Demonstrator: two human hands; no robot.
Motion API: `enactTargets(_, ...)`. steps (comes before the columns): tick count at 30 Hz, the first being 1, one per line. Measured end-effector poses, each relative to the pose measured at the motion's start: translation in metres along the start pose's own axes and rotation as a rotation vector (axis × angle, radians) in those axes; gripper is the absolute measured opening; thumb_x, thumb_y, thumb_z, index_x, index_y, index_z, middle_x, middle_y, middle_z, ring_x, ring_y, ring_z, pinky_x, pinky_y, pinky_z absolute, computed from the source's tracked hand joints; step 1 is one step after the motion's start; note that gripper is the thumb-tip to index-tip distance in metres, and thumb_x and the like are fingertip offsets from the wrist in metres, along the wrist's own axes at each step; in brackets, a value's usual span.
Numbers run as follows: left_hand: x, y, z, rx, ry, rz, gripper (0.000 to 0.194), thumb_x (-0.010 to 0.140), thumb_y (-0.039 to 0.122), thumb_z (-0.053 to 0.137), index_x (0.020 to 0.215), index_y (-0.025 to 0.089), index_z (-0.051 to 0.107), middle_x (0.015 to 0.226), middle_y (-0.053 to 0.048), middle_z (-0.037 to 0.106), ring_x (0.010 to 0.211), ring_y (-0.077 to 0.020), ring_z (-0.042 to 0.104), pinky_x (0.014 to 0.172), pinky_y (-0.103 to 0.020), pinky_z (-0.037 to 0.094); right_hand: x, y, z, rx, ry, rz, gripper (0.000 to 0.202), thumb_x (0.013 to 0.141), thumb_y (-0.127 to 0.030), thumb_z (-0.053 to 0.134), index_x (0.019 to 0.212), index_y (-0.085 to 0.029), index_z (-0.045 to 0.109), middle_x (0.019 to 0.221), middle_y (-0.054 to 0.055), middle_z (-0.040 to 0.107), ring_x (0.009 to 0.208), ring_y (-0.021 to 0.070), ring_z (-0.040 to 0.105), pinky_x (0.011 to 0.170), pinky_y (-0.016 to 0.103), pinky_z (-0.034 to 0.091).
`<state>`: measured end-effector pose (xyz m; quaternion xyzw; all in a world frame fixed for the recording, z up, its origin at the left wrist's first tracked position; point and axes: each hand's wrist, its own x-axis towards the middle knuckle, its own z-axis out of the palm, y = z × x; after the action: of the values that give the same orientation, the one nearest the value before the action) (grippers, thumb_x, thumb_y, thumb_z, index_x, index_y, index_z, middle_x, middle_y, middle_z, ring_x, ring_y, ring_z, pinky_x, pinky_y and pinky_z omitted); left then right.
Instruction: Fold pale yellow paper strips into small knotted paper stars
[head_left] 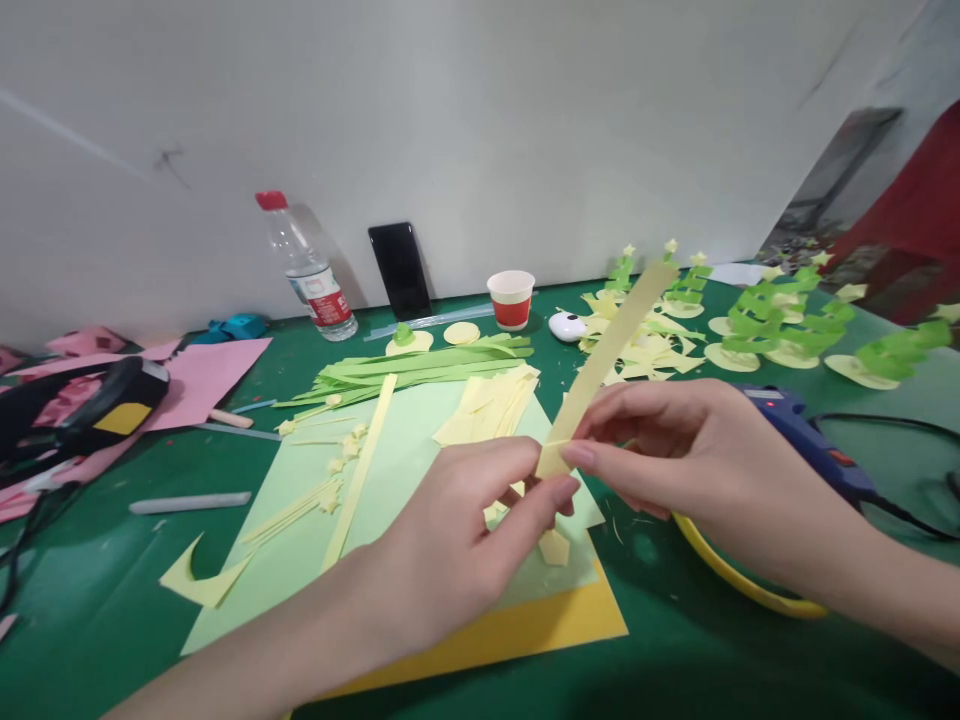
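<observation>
One broad green desk (97, 560) runs back to the pale wall (450, 120), with its crowded parts spread around my forearms. Near its middle lie a large light-green paper sheet (405, 440) and, showing under its near side, a deep-yellow sheet (525, 630), whose corner juts out toward the right. To my right, the blue-bodied tool with a black cable (814, 440) and the yellow ring (784, 604) sit close to my wrist, so sideways room looks tighter there than upward.

Both hands meet above the light-green sheet's right side. My left hand (465, 530) is narrowed at the lower end of a long pale-yellow paper strip (611, 350); my right hand (697, 440) pinches it just above, thumb over the face. Gripped that low, I judge, the bent-looking end is steadied while the length slants up and away, its tip in front of the scattered yellow and green pieces.

Behind, the clear plastic bottle with a red cap (322, 295) and the black phone (401, 270) stand near the wall, apparently out of reach of my elbows. Smallest are the pale-yellow paper stars (350, 447), grouped left of my knuckles.
</observation>
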<state>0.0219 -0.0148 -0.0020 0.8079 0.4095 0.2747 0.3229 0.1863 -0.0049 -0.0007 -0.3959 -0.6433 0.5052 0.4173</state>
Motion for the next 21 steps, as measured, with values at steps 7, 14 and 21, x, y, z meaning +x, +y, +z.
enactTargets(7, 0.000, 0.001, -0.003, -0.006, 0.025, 0.059, 0.034, 0.090, 0.018, 0.039, 0.060, 0.015, 0.054, 0.056, 0.004, 0.057, 0.053, -0.0056, 0.056, 0.055, -0.011, 0.041, -0.004, -0.001, 0.001, -0.001, -0.023, -0.026, 0.014, 0.072, -0.012, 0.064, 0.059, -0.019, 0.063, 0.047, -0.008, 0.051, 0.038, 0.0012, 0.036, 0.034, 0.012, 0.025)
enactTargets(14, 0.001, 0.004, -0.006, -0.035, -0.011, 0.023, 0.036, 0.089, 0.019, 0.042, 0.056, 0.015, 0.056, 0.053, 0.004, 0.061, 0.050, -0.0054, 0.057, 0.053, -0.010, 0.042, -0.003, 0.000, 0.001, -0.091, -0.036, -0.091, 0.013, 0.076, -0.015, 0.060, 0.063, -0.017, 0.064, 0.056, -0.003, 0.065, 0.049, 0.0077, 0.057, 0.041, 0.014, 0.042)
enactTargets(21, 0.000, 0.006, -0.011, -0.358, -0.095, -0.155, 0.032, 0.086, 0.021, 0.043, 0.059, 0.016, 0.059, 0.055, 0.001, 0.063, 0.054, -0.0103, 0.062, 0.054, -0.016, 0.050, -0.003, 0.004, -0.001, -0.305, 0.001, -0.388, 0.013, 0.080, -0.015, 0.055, 0.072, -0.017, 0.066, 0.063, 0.001, 0.065, 0.058, 0.0126, 0.060, 0.048, 0.021, 0.047)
